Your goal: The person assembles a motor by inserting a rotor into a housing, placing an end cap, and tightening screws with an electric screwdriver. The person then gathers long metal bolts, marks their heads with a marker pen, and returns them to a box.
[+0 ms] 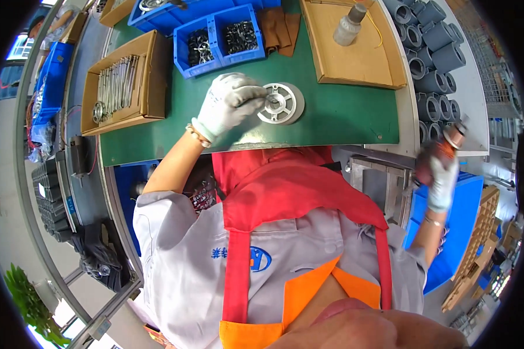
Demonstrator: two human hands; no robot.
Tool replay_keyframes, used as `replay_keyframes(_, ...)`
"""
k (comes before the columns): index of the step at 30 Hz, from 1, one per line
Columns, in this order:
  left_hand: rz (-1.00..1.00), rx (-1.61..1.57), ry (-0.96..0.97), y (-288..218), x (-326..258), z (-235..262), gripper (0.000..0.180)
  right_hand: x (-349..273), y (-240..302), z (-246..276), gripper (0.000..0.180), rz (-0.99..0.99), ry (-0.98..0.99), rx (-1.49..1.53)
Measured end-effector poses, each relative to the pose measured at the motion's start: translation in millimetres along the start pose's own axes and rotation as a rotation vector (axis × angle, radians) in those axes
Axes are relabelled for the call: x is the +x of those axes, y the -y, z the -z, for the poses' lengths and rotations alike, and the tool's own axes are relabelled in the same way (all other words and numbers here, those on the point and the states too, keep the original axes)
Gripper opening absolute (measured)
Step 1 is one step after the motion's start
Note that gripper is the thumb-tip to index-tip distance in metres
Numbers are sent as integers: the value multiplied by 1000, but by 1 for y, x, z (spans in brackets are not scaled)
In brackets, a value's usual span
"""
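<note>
The left hand (230, 103) is pinched narrow at a white wheel (285, 105), holding I cannot tell what. The right hand (442, 181) grips a power tool (435, 156).

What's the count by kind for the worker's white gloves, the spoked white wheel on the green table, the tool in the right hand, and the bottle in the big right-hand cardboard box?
White gloves: 2
Spoked wheel: 1
Tool, motion-blurred: 1
Bottle: 1
Total: 5
</note>
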State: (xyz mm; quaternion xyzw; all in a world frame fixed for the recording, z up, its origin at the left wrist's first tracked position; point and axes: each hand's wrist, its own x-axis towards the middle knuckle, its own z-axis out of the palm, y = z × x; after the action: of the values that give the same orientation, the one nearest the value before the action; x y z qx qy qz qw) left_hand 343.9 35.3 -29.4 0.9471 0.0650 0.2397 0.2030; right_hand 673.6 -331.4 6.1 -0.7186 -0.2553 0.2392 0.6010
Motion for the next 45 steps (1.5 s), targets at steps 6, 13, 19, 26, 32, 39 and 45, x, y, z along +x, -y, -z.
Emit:
replay_keyframes(6,-11,172,-172,1,-15,-28,39,5,-18,-148,64,214,255,181)
replay_keyframes(13,337,-249,-210,-23,-20,-59,85,4,-17,-160,79,288,380,211)
replay_keyframes(19,262,-126,-246,-22,-8,-63,80,12,-12,-156,57,435,411,121)
replay_keyframes(26,349,-277,-276,-26,-14,-75,83,19,-19,-171,35,374,235,293)
replay_keyframes(32,344,-260,-351,-30,-17,-82,83,22,25,-197,29,502,339,364)
replay_keyframes(39,400,-241,-392,-35,-19,-84,80,43,51,-267,33,714,669,467)
replay_keyframes(45,421,-302,-364,-31,-20,-90,85,47,40,-295,36,513,600,238)
